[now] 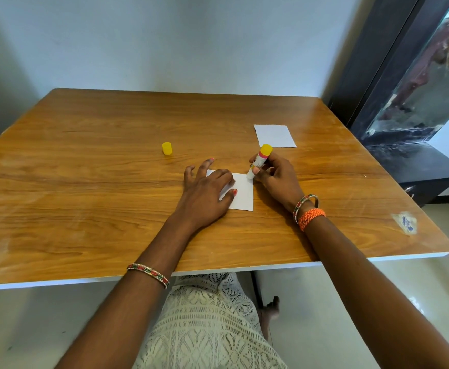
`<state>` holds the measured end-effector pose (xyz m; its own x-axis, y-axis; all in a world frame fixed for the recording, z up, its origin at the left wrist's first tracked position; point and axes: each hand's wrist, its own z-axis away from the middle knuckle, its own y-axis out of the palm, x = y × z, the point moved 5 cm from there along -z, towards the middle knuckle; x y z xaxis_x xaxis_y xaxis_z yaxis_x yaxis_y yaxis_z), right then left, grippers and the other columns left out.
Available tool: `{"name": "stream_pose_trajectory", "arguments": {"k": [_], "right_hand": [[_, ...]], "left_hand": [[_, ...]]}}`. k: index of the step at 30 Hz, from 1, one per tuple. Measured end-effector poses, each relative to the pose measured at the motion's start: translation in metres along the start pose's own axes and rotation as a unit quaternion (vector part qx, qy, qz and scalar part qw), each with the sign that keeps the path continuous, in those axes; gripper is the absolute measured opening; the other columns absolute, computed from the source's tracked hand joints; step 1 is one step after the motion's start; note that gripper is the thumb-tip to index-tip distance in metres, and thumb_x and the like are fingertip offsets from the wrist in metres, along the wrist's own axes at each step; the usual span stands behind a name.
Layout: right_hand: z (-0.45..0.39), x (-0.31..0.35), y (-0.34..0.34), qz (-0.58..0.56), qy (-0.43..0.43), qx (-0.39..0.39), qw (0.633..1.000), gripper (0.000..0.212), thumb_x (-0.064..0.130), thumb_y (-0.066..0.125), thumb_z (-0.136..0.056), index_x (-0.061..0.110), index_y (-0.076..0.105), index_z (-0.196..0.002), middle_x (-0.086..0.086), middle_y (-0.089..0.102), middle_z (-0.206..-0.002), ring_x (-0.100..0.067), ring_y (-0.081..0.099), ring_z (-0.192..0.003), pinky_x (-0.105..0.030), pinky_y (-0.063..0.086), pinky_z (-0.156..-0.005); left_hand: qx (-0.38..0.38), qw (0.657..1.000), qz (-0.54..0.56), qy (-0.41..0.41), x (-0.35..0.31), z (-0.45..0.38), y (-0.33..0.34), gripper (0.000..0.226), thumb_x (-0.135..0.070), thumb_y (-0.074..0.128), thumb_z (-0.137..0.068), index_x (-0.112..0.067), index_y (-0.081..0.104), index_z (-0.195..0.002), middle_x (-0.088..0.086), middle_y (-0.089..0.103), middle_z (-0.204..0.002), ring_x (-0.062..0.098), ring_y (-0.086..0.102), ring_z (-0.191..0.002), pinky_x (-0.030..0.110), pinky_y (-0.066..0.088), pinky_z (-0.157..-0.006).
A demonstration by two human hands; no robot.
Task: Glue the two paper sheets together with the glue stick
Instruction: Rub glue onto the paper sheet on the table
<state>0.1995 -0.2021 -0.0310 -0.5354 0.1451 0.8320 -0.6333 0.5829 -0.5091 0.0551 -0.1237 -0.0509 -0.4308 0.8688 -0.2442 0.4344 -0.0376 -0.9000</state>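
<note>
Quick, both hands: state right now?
Left hand: open, flat on the near paper sheet.
Right hand: closed on the glue stick.

Bright, even daylight fills the room, and the wooden table (111, 161) shows it best: a soft pale sheen spreads over its left half, no hard glare. Shadows are faint, just a thin dark edge under the left hand (207, 193) and right hand (276, 179) near the table's centre. Focus is sharp across the tabletop. The wide lens bows the table's near edge and splays its corners. Right of the table, the glass panel (425, 83) carries smeared, murky reflections. Below the table, the floor gleams softly.
</note>
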Motion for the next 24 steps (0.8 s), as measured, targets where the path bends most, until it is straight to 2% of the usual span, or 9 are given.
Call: {"name": "stream_pose_trajectory", "arguments": {"k": [5,9,13,24], "right_hand": [[0.008,0.003,0.000,0.006,0.002,0.002,1.000,0.024,0.013,0.061,-0.088,0.013,0.061,-0.112,-0.007,0.064,-0.113,-0.017,0.053,-0.096,-0.028,0.043,-0.080],[0.020,0.006,-0.001,0.009,-0.007,0.012,1.000,0.022,0.013,0.061,-0.088,0.014,0.063,-0.109,-0.008,0.065,-0.110,-0.025,0.055,-0.098,-0.042,0.049,-0.087],[0.029,0.007,-0.002,0.020,-0.004,0.018,1.000,0.025,0.015,0.060,-0.088,0.012,0.063,-0.112,-0.009,0.065,-0.110,-0.028,0.055,-0.100,-0.051,0.047,-0.090],[0.050,0.010,-0.001,-0.001,-0.005,0.035,0.999,0.028,0.015,0.061,-0.088,0.012,0.063,-0.115,-0.008,0.064,-0.114,-0.025,0.056,-0.105,-0.049,0.046,-0.094]], "left_hand": [[-0.001,1.000,0.001,-0.002,0.000,0.000,0.000,0.034,-0.046,0.042,-0.090,-0.028,0.053,-0.116,-0.003,0.049,-0.137,0.023,0.015,-0.140,0.047,0.004,-0.107],[-0.005,1.000,-0.002,0.003,0.001,-0.001,0.001,0.032,-0.046,0.042,-0.090,-0.028,0.053,-0.115,-0.004,0.049,-0.136,0.023,0.015,-0.140,0.046,0.005,-0.107],[-0.006,1.000,-0.001,0.003,0.002,-0.001,0.003,0.032,-0.046,0.041,-0.090,-0.028,0.052,-0.114,-0.004,0.049,-0.136,0.024,0.016,-0.140,0.046,0.005,-0.106],[0.003,1.000,-0.004,-0.004,0.004,-0.001,0.003,0.030,-0.047,0.042,-0.090,-0.029,0.054,-0.111,-0.001,0.044,-0.138,0.025,0.016,-0.139,0.049,0.009,-0.107]]}}
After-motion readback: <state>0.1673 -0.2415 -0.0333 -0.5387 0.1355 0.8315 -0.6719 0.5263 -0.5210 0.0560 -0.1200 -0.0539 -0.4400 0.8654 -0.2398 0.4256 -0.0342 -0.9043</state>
